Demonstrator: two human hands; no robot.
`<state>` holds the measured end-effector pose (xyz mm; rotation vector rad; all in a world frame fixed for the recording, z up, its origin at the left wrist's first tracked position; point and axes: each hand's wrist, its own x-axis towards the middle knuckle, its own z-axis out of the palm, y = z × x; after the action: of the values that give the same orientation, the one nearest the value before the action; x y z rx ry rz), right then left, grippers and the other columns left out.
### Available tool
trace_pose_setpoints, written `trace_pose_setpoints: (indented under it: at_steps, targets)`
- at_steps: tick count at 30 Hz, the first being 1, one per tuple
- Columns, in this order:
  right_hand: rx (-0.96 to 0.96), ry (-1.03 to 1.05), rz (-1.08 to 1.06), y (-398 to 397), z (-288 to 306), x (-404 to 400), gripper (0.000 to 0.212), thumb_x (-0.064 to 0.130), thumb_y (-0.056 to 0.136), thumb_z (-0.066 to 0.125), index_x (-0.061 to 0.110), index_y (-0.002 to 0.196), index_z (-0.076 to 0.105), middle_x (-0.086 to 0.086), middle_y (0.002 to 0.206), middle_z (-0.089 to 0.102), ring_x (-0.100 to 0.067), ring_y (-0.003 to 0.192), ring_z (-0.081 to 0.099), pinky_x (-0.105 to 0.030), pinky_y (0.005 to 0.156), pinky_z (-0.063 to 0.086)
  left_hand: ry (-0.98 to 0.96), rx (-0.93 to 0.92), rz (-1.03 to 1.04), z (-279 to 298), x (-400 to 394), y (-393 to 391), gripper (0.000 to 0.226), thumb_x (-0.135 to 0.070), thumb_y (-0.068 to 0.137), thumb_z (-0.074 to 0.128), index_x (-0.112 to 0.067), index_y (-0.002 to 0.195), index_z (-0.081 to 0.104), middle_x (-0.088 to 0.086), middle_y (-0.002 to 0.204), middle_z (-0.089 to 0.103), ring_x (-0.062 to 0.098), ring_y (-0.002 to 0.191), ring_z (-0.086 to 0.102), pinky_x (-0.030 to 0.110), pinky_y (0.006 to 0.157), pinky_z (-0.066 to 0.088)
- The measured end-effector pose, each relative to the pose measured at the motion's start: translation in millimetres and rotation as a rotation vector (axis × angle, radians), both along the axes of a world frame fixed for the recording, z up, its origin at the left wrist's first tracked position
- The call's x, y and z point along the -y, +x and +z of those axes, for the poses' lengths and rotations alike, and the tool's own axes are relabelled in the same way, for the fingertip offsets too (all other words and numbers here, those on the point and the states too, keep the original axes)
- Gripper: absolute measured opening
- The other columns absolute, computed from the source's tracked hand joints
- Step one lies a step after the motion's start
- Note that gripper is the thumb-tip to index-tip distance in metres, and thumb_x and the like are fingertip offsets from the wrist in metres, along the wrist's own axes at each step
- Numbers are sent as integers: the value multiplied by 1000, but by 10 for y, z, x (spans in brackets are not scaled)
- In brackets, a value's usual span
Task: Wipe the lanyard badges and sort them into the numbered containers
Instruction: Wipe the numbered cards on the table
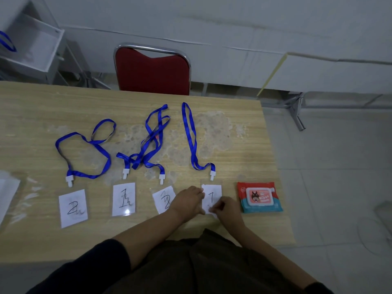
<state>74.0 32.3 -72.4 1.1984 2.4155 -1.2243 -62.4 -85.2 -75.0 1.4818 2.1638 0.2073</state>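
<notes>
Four badges lie in a row on the wooden table (31, 115), each with a blue strap running away toward 12 o'clock. Both hands are on the last badge on the right, the one marked 1 (212, 196). It lies flat, with its long side running from 6 o'clock to 12 o'clock. Its white clip (212, 175) sits at its 12 o'clock end, and the strap (191, 134) goes straight up from there.

The left hand (187, 201) rests at the badge's 9 o'clock edge. Its fingers look mostly straight and seem to press the badge down, so it holds nothing inside. It also covers part of the next badge, marked 2 (162, 198).

The right hand (226, 209) is at the badge's 4 o'clock corner. Its fingers are bent in, and they seem to pinch something small and white at that corner. It may be a wipe or the badge's own edge; I cannot tell which.

The pack of wipes (260, 197) lies just beside the badge, at 3 o'clock from it. The right hand is the nearer one to it.

I think the wiping step is on now, with the left hand keeping the badge in place. The rub should go along the long side, toward the clip. No numbered boxes show clearly here, so sorting looks not yet done.
</notes>
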Motion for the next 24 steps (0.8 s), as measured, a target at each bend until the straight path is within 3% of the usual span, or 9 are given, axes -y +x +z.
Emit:
trace_pose_setpoints:
  at_steps: [6,11,14,17,21,23,24]
  targets:
    - [-15,36,-188,-113,28,-261,8,9,86,70,15,83,65,6,80,69,-2,81,65,-24,80,54,-3,-20,6,-34,-9,23,68,-41,81,70,-14,139,45,3,141,45,20,129,38,34,102,38]
    - [8,-2,9,-80,-35,-76,16,11,84,72,23,77,64,8,77,68,3,76,64,-16,75,52,24,-16,19,-57,8,41,66,-40,80,72,-15,137,47,4,143,41,20,128,38,34,103,38]
    - [-31,37,-153,-248,-3,-304,10,6,85,71,13,79,68,8,73,68,2,72,63,-14,67,48,41,-12,25,-32,8,41,66,-38,79,73,-14,136,49,7,152,31,22,134,34,36,105,37]
    - [-51,71,-259,-351,-15,-345,7,10,83,74,10,82,67,3,76,68,-7,75,64,-21,71,50,41,8,42,-3,5,38,66,-36,79,74,-14,136,49,8,158,24,22,139,29,37,109,35]
    - [76,70,-46,-294,-132,-189,11,22,86,73,13,92,70,4,90,70,-8,89,64,-23,86,49,49,33,50,-31,25,31,73,-38,79,73,-15,141,42,7,155,30,21,137,32,34,108,34]
    - [54,30,-84,-356,-74,-296,5,16,85,73,14,85,68,2,85,71,-10,87,66,-24,83,52,61,56,95,-35,20,39,84,-37,76,77,-12,144,35,8,147,39,21,132,37,33,105,36]
    - [17,18,-151,-398,-24,-348,11,9,84,73,16,78,66,2,80,71,-11,83,67,-26,81,53,66,73,126,-30,14,43,89,-37,73,79,-11,144,32,8,143,43,21,128,40,32,102,37]
